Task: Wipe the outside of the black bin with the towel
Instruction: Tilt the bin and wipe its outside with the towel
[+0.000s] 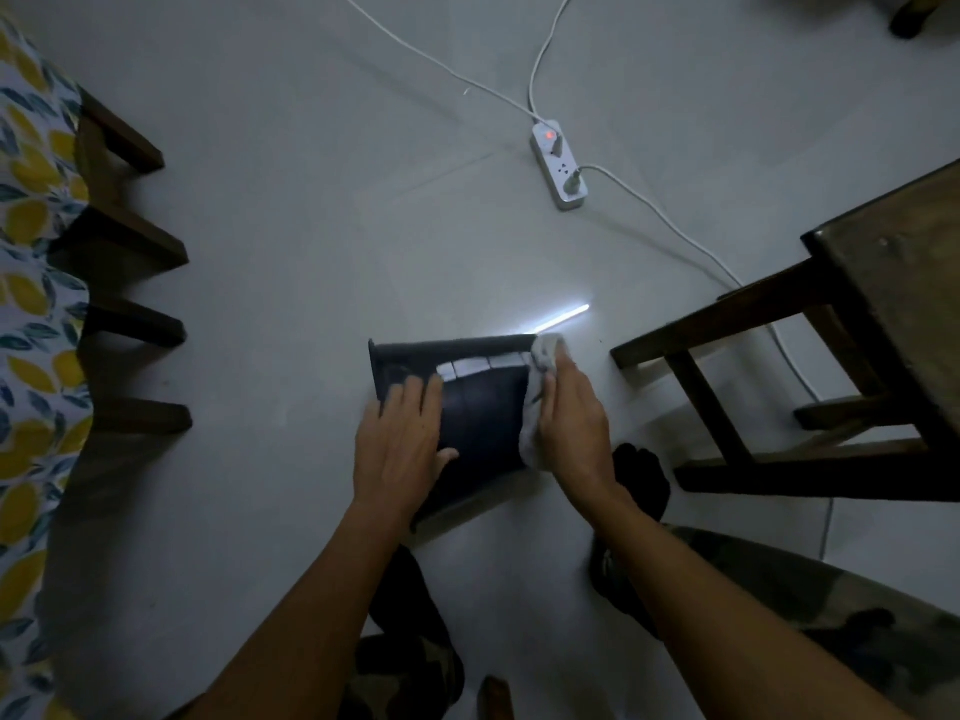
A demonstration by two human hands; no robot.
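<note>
No writing can be read on anything here. The black bin (483, 407) lies tipped on the pale floor (291, 252), between the person's feet. The left hand (400, 449) rests flat on the bin's side, fingers spread wide, steadying it. The right hand (571, 423) presses a white towel (535, 402) against the bin's right edge, fingers together and nearly flat over the cloth. A power strip (560, 166) with a red light and white cables lies beyond. A wooden stool (810, 366) stands close on the right; dark furniture legs (130, 324) and a lemon-print cloth (31, 304) line the left.
</note>
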